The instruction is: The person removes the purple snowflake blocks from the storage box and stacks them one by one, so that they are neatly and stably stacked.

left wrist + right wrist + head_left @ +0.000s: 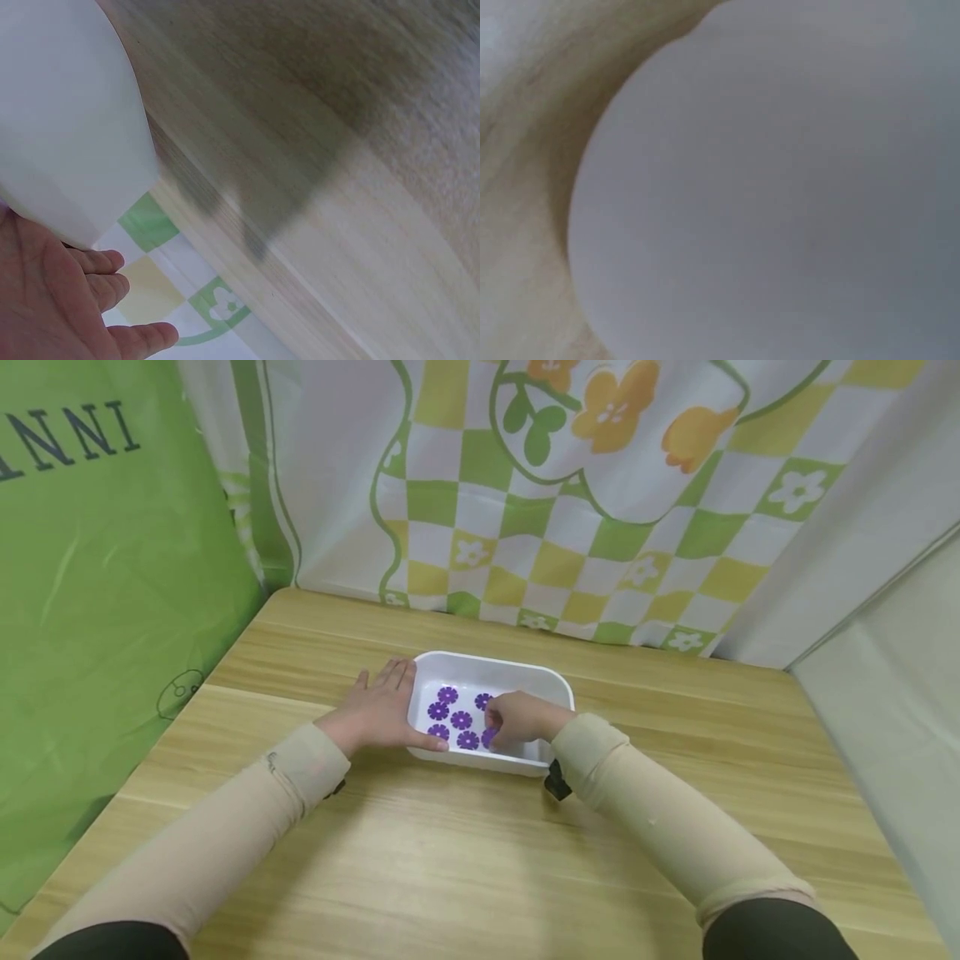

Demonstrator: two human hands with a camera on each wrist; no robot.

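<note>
A white rectangular plastic bin (517,670) stands on the table, with several notched purple plastic discs (461,720) lying flat on its floor. Around its left end, my left hand (378,714) is spread with straight fingers, the thumb along the front rim. In the left wrist view, the fingers (105,289) extend beside the bin's outer wall. My right hand (521,717) reaches over the right side into the bin, fingers bent downward at a partly covered purple disc (489,737). I cannot tell whether they pinch it. Only the bin's wall (765,187) fills the right wrist view.
The bin sits toward the back of a wooden table (450,852). Behind it hangs a checked floral curtain (540,527). A green cloth (112,610) borders the left side, and a pale panel (892,668) stands on the right.
</note>
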